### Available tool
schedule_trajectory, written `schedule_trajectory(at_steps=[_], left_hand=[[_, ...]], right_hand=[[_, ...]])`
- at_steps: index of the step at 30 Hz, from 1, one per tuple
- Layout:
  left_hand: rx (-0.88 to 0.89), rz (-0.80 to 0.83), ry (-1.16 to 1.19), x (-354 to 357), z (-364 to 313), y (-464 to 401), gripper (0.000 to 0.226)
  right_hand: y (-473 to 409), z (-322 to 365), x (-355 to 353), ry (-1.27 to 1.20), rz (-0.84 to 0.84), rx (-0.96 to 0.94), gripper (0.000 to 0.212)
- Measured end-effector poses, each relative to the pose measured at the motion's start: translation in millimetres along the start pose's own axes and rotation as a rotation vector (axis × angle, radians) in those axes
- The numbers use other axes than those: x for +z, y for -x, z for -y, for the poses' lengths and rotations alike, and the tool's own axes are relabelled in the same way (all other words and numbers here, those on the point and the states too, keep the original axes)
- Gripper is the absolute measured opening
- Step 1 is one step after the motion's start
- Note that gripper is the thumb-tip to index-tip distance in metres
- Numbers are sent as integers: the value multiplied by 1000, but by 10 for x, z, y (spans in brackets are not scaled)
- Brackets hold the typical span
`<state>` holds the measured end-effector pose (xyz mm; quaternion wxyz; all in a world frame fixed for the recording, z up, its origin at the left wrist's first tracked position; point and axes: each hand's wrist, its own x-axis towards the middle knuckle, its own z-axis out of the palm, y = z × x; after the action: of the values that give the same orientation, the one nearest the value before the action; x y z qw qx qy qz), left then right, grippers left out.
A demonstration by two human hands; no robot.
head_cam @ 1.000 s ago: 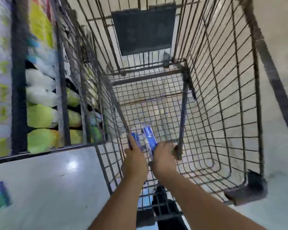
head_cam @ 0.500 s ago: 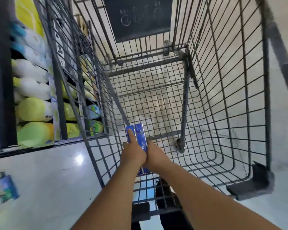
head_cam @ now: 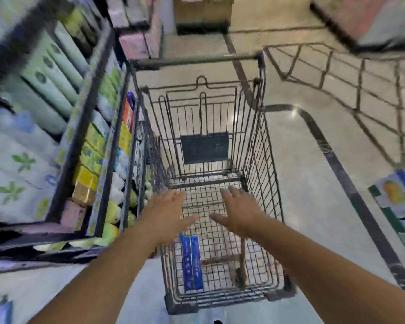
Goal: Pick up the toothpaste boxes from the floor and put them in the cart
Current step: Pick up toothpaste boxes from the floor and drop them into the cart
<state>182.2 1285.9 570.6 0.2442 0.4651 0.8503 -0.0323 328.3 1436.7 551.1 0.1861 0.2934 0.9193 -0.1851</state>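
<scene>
Lying side by side on the wire floor of the cart (head_cam: 262, 146), two blue toothpaste boxes (head_cam: 192, 263) were seen at lower centre of the frame. Left hand (head_cam: 166, 213) and right hand (head_cam: 240, 211) were held above them, fingers spread, nothing grasped. Stocked shelves (head_cam: 56, 136) were seen at left.

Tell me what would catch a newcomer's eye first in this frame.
Two open, empty hands, the left hand and right hand, are spread above a wire shopping cart mid-frame. Two blue toothpaste boxes lie side by side on the cart's floor, near its left wall. Stocked shelves line the left side.
</scene>
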Motion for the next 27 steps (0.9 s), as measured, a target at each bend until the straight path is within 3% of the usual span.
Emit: schedule_trajectory(at_steps=[5, 8, 12, 19, 22, 27], left_hand=[[-60, -11, -109, -715, 219, 712, 90], [-106, 32, -50, -921, 306, 1112, 90], [-99, -29, -67, -981, 484, 1667, 91], [-281, -157, 6, -694, 1215, 3192, 87], [-422, -198, 60, -443, 1661, 4021, 101], [-691, -287, 198, 274, 2275, 5648, 105]], right_hand=[[420, 354, -769, 120, -120, -194, 95], [701, 565, -907, 168, -126, -227, 97], [1028, 952, -933, 189, -113, -279, 99], [1657, 2356, -738, 266, -92, -508, 98], [2043, 3066, -496, 342, -62, -651, 97], [2753, 4368, 180, 450, -62, -860, 93]])
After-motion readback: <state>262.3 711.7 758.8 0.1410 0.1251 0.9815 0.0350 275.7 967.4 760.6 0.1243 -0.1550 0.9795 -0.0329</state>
